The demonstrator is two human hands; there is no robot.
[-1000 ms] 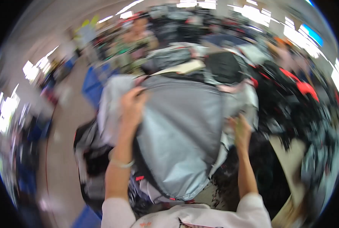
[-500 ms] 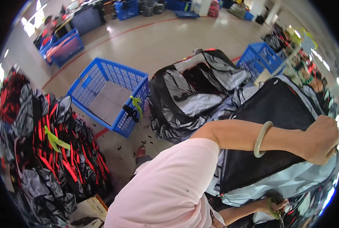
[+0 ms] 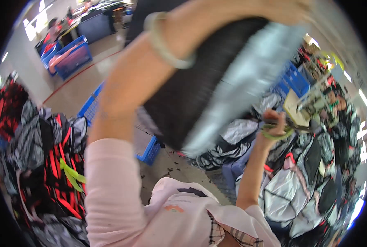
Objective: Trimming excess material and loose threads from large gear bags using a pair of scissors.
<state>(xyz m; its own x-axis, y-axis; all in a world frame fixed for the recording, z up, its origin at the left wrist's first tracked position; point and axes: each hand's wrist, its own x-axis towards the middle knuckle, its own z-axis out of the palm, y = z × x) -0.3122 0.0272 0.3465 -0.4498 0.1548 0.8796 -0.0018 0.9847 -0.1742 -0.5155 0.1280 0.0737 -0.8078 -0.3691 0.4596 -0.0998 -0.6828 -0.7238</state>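
Note:
My left hand (image 3: pixel 288 11), blurred at the top of the view, grips the edge of a large black and silver-grey fabric piece (image 3: pixel 200 88). The piece hangs raised in front of me, smeared by motion, and a pale bangle (image 3: pixel 161 41) circles my left forearm. Lower down to the right, my right hand (image 3: pixel 275 122) is apart from the fabric, its fingers curled. Whatever lies in them is too blurred to name. A green band (image 3: pixel 278 133) goes round that wrist. Below it spreads a heap of grey, black and red fabric pieces (image 3: pixel 290 193).
On the left stands a pile of black, grey and red fabric pieces (image 3: pixel 64 164) with a yellow-green strip (image 3: pixel 72 175). A blue plastic crate (image 3: pixel 149 151) is partly hidden behind the raised fabric. At the right is a sewing machine (image 3: pixel 321 103) beside another blue crate (image 3: pixel 296 80).
My left hand has lifted the fabric piece off the heap at right and swung it up and leftward. My right hand has risen from the lower edge. The heap beneath is now uncovered.

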